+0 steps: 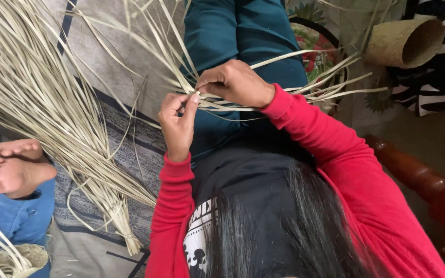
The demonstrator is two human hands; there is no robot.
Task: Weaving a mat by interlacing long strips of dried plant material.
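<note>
Head view looks down over dark hair and red sleeves onto a lap in teal trousers, where both hands work pale flat palm strips [243, 105]. At the upper right a small woven basket [405, 42] lies tipped on its side, its open mouth turned rightward; what shows of its inside is dark and nothing can be made out in it. At the lower left the rim of another woven piece [29, 255] shows beside blue cloth, with loose strips lying across it. The right hand [237, 82] has its fingers [208, 85] curled and pressed together, pinching several strips where they cross. The left hand [177, 123] sits just below and to the left, thumb raised against the forefinger, nipping a strip end; the two hands almost touch. From that pinch the strips fan out upward and to the right over the lap. A large bundle of strips [42, 98] spreads over the patterned mat [130, 149] at left, near a bare foot [11, 167] of another person
</note>
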